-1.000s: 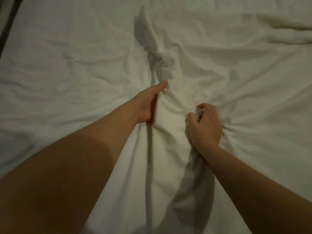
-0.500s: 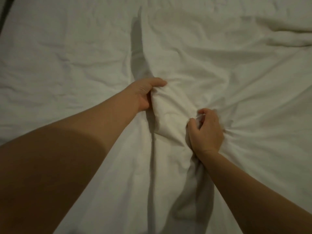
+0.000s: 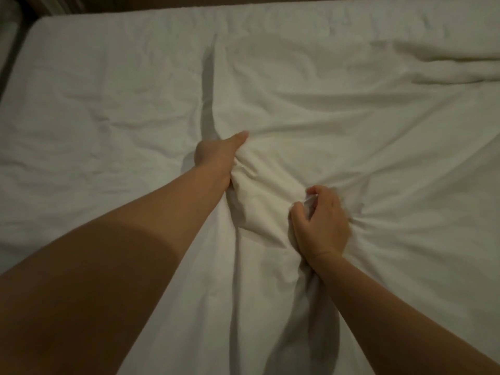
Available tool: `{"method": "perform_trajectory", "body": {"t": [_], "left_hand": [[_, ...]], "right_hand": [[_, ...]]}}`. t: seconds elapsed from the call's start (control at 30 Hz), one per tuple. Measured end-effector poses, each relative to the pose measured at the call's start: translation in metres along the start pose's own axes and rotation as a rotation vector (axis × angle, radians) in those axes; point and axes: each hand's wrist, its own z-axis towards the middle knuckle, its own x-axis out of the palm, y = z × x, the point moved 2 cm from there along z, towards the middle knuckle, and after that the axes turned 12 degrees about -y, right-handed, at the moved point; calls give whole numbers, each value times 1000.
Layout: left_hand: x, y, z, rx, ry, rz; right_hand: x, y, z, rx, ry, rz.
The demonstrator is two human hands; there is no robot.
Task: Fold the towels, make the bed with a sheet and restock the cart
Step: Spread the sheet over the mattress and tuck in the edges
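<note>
A white sheet (image 3: 338, 109) lies wrinkled across the bed and fills most of the view. Its left edge forms a raised fold running from the far side down to my hands. My left hand (image 3: 216, 155) grips that gathered edge, thumb on top and fingers hidden under the cloth. My right hand (image 3: 322, 223) clutches a bunch of the same sheet nearer to me, and creases fan out to the right from its fist. A thick roll of cloth hangs between the two hands.
The bed's covered mattress (image 3: 94, 104) lies to the left of the fold, with its far edge (image 3: 243, 9) and left corner showing against a dark floor or wall. A rumpled ridge of the sheet (image 3: 446, 69) sits at the far right.
My left hand has curled from an open reach to a grip on the sheet's edge. The raised peak of cloth has flattened out. The view has tilted up, showing the bed's far edge.
</note>
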Motion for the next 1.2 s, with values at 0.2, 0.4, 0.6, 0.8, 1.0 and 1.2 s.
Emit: {"method": "perform_trajectory", "body": {"t": [0.2, 0.4, 0.6, 0.8, 1.0, 1.2], "left_hand": [[-12, 11, 19, 121, -158, 208], [-1, -4, 34, -52, 121, 24], [36, -65, 48, -114, 361, -121], [53, -95, 80, -89, 251, -98], [78, -125, 98, -18, 237, -116], [83, -139, 126, -52, 152, -116]], "right_hand": [[-16, 4, 21, -109, 28, 8], [11, 3, 72, -241, -48, -262], [29, -8, 70, -212, -176, -168], [33, -11, 70, -217, -209, -171], [42, -17, 69, -229, -224, -178], [46, -19, 71, -260, -258, -193]]}}
